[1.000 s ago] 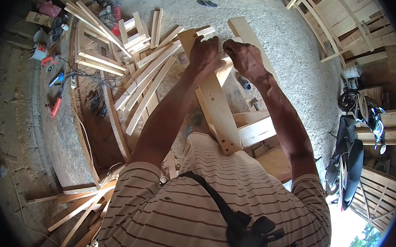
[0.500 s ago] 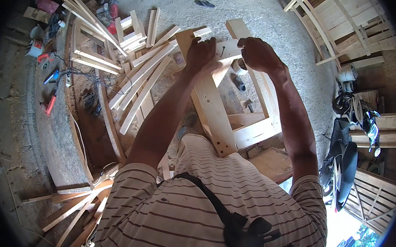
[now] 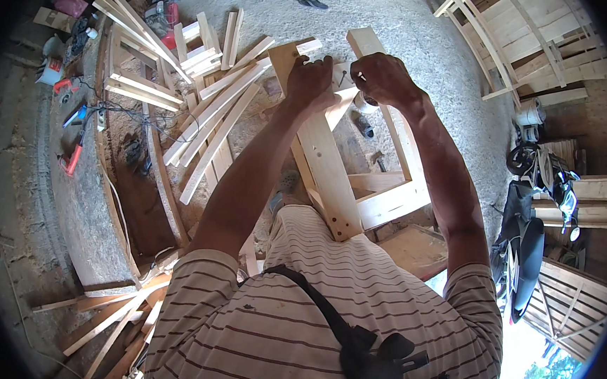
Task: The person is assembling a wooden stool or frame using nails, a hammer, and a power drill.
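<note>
My left grip (image 3: pixel 311 80) clasps the long plank (image 3: pixel 331 163), my right grip (image 3: pixel 386 79) curls, contents unclear, by the crosspiece (image 3: pixel 338 69); near corner (image 3: pixel 347 229) looks joined, nail (image 3: pixel 343 77) seemingly not yet sunk.

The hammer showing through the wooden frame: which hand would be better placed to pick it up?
Probably the right hand: it appears nearer the hammer in this view. The left hand is farther off, at the frame's left board. Depth is hard to judge.
</note>
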Motion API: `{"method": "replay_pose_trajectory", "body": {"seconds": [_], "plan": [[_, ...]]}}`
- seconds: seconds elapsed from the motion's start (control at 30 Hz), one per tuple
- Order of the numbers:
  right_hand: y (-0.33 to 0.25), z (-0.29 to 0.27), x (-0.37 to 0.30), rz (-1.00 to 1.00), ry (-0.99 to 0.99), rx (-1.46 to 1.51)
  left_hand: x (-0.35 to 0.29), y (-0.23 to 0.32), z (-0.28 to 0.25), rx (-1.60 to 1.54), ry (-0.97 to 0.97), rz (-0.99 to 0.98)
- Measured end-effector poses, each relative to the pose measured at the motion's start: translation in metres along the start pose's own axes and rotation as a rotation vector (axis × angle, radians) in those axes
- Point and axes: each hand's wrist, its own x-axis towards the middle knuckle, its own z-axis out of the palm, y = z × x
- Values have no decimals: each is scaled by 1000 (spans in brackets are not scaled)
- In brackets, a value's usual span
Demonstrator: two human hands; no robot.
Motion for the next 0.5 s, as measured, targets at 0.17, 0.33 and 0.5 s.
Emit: {"method": "replay_pose_trajectory", "body": {"seconds": [0.17, 0.33, 0.5], "plan": [[10, 6, 2, 55, -67, 3, 13, -8, 4, 86, -132, 58], [20, 52, 9, 164, -73, 53, 19, -20, 9, 97, -97, 90], [20, 114, 46, 264, -198, -58, 22, -13, -11, -103, -247, 183]]}}
